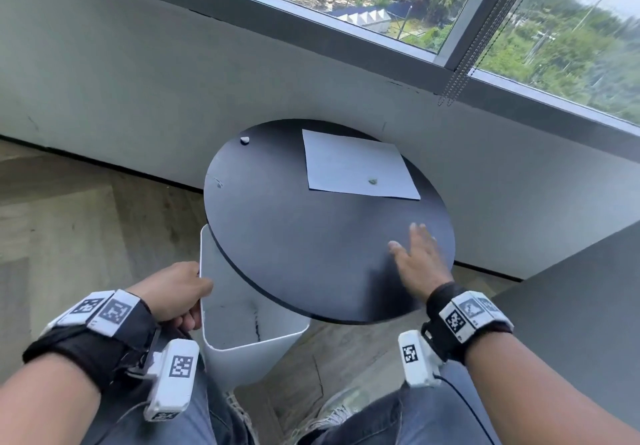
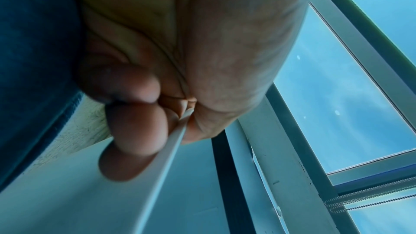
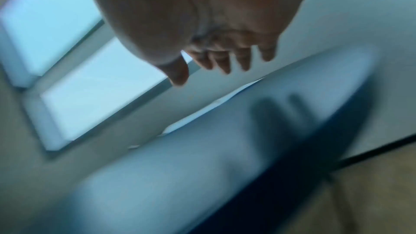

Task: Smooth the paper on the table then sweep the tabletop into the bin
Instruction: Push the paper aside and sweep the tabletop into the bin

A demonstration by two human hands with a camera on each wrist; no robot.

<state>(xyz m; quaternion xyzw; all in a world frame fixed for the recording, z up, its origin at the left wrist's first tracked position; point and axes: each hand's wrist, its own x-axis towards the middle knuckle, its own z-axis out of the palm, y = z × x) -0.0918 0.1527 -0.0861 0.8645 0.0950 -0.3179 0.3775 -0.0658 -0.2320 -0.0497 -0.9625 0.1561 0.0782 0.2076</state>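
Note:
A flat white sheet of paper (image 1: 358, 166) lies on the far right part of the round black table (image 1: 311, 254). A small greenish scrap (image 1: 373, 181) sits on the paper near its front edge. A small white crumb (image 1: 244, 140) lies at the table's far left. My left hand (image 1: 176, 292) grips the rim of the white bin (image 1: 242, 337), which stands under the table's near left edge; the left wrist view shows fingers (image 2: 139, 136) curled over the bin's wall (image 2: 67, 193). My right hand (image 1: 414, 254) is spread over the table's near right, fingers straight (image 3: 225, 60), holding nothing.
A grey wall (image 1: 173, 81) and a window (image 1: 450, 5) with bead cords (image 1: 460, 74) stand behind the table. A grey panel (image 1: 571, 323) rises at the right. Wooden floor (image 1: 69, 219) lies to the left. My jeans-clad legs (image 1: 398, 420) are below.

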